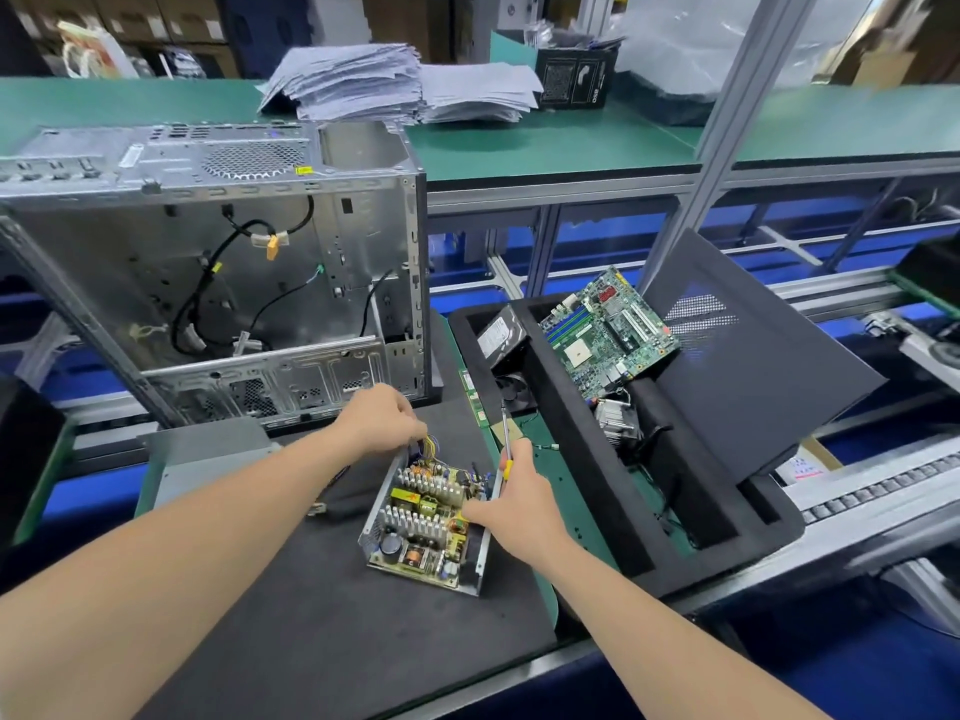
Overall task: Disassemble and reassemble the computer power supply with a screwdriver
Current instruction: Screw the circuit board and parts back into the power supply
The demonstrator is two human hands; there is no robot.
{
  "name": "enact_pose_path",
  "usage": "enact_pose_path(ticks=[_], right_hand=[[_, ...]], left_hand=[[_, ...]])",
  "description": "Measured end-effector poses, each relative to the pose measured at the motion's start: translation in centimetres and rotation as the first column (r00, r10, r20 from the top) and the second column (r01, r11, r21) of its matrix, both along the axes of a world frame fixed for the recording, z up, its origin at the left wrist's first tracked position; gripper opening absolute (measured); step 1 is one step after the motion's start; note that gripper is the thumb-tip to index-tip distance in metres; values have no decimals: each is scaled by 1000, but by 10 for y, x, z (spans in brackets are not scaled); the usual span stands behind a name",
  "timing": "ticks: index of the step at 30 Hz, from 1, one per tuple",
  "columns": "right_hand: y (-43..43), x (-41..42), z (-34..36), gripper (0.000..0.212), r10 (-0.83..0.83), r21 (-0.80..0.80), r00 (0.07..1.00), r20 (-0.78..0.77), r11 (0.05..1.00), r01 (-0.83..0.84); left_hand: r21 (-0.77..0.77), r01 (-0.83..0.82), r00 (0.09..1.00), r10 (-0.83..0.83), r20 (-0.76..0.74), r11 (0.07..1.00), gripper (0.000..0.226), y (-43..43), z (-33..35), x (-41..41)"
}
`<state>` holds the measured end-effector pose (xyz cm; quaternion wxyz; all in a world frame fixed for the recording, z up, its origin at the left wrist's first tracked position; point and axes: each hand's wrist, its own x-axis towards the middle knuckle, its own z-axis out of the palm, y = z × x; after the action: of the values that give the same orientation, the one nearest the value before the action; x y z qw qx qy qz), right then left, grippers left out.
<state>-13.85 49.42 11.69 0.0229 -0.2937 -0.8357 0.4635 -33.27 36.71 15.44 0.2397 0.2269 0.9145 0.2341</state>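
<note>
The right hand point(519, 504) is clamped round the yellow handle of the screwdriver point(505, 439), whose shaft sticks up and away from the power supply point(426, 517), while its fingertips reach down onto the right side of the bare circuit board. The left hand point(382, 418) is curled on the bundle of wires point(430, 445) at the far end of the power supply, which lies open on the black mat point(311, 615), its grey cover point(208, 459) set off to the left. The risk, as I judge it, lies in giving one hand two jobs: the tucked tool may slip onto the components, or the fingers may bend a part or catch on the heat-sink fins. A hard pull on the wires could strain their joints or drag the unit toward the foam tray point(571, 459) just to its right.
</note>
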Motion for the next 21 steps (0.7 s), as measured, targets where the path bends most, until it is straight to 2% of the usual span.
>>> enact_pose_path(ticks=[2,5,8,12,17,21], right_hand=[[0,0,1,62,-3,-3,1000,1,1000,3],[-1,0,0,60,-17,-2,1000,1,1000,17],[-1,0,-1,57,-40,-2,999,-2,999,40],[-4,-2,0,59,-68,32,998,1,997,68],[-6,-8,9,63,-104,111,994,18,989,101],[-2,-16,27,60,-64,218,998,-29,973,68]], left_hand=[[-61,123,992,-125,-28,990,14,5,6,5],[-237,264,944,-300,-134,935,19,9,14,10],[-339,340,907,-401,-127,877,19,5,14,16],[-266,292,915,-349,-203,919,10,-7,3,18],[-144,248,938,-275,-210,958,7,-20,-5,18],[-24,227,955,-227,-191,974,8,-28,-10,18]])
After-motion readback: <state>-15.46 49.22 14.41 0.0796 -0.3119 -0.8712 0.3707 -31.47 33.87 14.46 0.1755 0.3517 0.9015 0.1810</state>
